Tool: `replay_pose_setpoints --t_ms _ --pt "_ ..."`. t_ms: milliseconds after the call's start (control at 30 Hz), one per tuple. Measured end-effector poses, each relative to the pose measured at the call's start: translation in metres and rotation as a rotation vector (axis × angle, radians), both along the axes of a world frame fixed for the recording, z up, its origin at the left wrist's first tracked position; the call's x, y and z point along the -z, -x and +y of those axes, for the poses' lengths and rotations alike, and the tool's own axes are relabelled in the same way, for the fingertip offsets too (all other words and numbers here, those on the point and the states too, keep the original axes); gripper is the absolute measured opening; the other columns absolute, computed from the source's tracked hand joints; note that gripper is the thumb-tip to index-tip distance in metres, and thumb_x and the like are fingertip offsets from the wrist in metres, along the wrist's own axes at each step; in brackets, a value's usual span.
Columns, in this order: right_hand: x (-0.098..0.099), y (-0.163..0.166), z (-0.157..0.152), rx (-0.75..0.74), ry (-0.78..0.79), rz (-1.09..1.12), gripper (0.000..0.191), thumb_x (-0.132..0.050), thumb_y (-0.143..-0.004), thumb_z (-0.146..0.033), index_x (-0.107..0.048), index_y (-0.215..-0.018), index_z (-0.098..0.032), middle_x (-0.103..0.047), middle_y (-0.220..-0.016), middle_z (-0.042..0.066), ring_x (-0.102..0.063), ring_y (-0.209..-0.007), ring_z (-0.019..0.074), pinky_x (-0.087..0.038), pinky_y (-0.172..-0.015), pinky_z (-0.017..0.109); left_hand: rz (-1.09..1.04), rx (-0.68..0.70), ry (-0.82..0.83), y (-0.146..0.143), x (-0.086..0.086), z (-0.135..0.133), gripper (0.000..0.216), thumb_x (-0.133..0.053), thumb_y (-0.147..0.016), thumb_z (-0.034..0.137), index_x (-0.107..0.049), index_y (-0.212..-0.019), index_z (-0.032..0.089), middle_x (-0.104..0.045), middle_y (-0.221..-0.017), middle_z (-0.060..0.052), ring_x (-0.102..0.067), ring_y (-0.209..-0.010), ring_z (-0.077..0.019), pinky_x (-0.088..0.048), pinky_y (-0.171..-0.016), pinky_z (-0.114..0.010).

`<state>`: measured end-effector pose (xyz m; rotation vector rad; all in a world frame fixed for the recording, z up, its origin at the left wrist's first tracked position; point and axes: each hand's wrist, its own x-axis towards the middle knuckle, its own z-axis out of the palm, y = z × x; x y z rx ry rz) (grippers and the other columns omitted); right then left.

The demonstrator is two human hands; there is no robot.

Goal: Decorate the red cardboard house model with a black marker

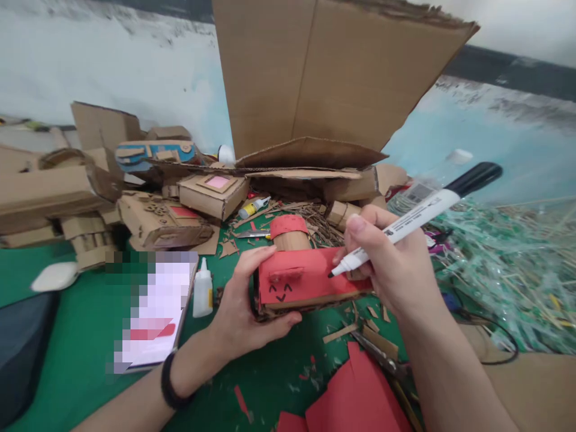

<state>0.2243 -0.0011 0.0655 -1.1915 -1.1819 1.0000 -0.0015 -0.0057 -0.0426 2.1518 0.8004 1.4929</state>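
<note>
Phone (166,300): here on the green worktop (81,366), lit screen partly pixelated; a stray left forearm could nudge it.
Glue bottle (203,295): white, near the wrist; one sideways bump might send it rolling or spilling.
Left hand (238,306): in there with a wide grip, fingers and thumb bracing the left end of the red box (315,264); if that grip slackens, the box could swing under the pen.
Inked face (280,292): two angled eyes and a small mouth, low on the box's left part, thumb just below; any wet ink there could smear if the thumb slid up.
Red box: held between the two hands, tilted a little, over the scrap-strewn worktop; an uneven push could twist it.
Red paper (360,396): lying below the box, near the right forearm; a dropped marker could streak it.
Scissors (378,353): among the scraps, close to that same forearm, so a low sweep might catch them.
Right hand (398,258): fingers closed narrow around the marker (411,219), dark tip right at the red face, contact too fine to call; a jolt would risk a stray line.
Plastic strands (504,258): tangled heap at far right; an elbow swing that way could snag.
</note>
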Motion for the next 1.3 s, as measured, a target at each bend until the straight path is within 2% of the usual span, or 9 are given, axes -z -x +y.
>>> replay_pose_setpoints --t_ms 267,467,633,1033,1133,1300 --pt "0.0008 0.0005 0.0015 -0.054 -0.05 -0.121 0.053 -0.087 -0.09 -0.058 -0.055 -0.067 -0.023 -0.056 -0.05 -0.004 -0.042 -0.043 0.0079 -0.028 -0.04 0.021 0.001 -0.036 -0.022 -0.0014 -0.0007 0.0011 0.082 -0.079 -0.1 0.056 -0.042 -0.167 0.026 -0.062 -0.144 -0.016 -0.066 -0.133 -0.0329 -0.058 -0.114 -0.051" --pt "-0.0018 0.0013 0.0007 -0.007 -0.065 -0.226 0.049 -0.088 -0.09 -0.055 -0.06 -0.068 -0.022 -0.059 -0.049 -0.004 -0.043 -0.043 0.0075 -0.025 -0.041 0.021 -0.024 0.013 0.0 -0.0014 -0.001 0.0023 0.084 -0.082 -0.098 0.056 -0.043 -0.166 0.026 -0.063 -0.144 -0.015 -0.067 -0.132 -0.0312 -0.058 -0.114 -0.048" --pt "-0.0028 0.0017 -0.0007 -0.047 -0.061 -0.273 0.047 -0.087 -0.091 -0.055 -0.061 -0.069 -0.022 -0.063 -0.052 -0.002 -0.049 -0.046 0.0094 -0.031 -0.044 0.022 -0.034 0.011 -0.004 -0.0009 -0.0005 0.0038 0.084 -0.084 -0.097 0.055 -0.044 -0.166 0.027 -0.064 -0.141 -0.013 -0.068 -0.128 -0.0301 -0.06 -0.11 -0.047" --pt "-0.0049 0.0044 -0.0052 -0.036 -0.077 -0.28 0.044 -0.085 -0.094 -0.05 -0.062 -0.069 -0.023 -0.065 -0.053 -0.003 -0.05 -0.047 0.0094 -0.031 -0.044 0.022 0.033 -0.048 -0.014 0.0031 0.0037 0.0042 0.086 -0.082 -0.095 0.062 -0.043 -0.164 0.03 -0.064 -0.143 -0.015 -0.069 -0.131 -0.0343 -0.062 -0.11 -0.054" --pt "-0.0043 0.0043 -0.005 -0.025 -0.079 -0.283 0.045 -0.085 -0.095 -0.052 -0.061 -0.069 -0.022 -0.065 -0.053 -0.004 -0.052 -0.047 0.009 -0.033 -0.044 0.021 0.039 -0.047 -0.026 0.0031 0.0038 0.0049 0.086 -0.082 -0.096 0.062 -0.043 -0.165 0.029 -0.064 -0.144 -0.015 -0.068 -0.132 -0.034 -0.061 -0.11 -0.053" --pt "-0.0037 0.0034 -0.0034 -0.038 -0.115 -0.279 0.051 -0.08 -0.098 -0.053 -0.058 -0.065 -0.022 -0.061 -0.05 -0.004 -0.051 -0.043 0.0083 -0.029 -0.042 0.021 0.018 -0.024 -0.033 0.0023 0.0017 0.0055 0.084 -0.082 -0.097 0.061 -0.044 -0.165 0.029 -0.065 -0.143 -0.014 -0.069 -0.13 -0.0317 -0.061 -0.11 -0.049"
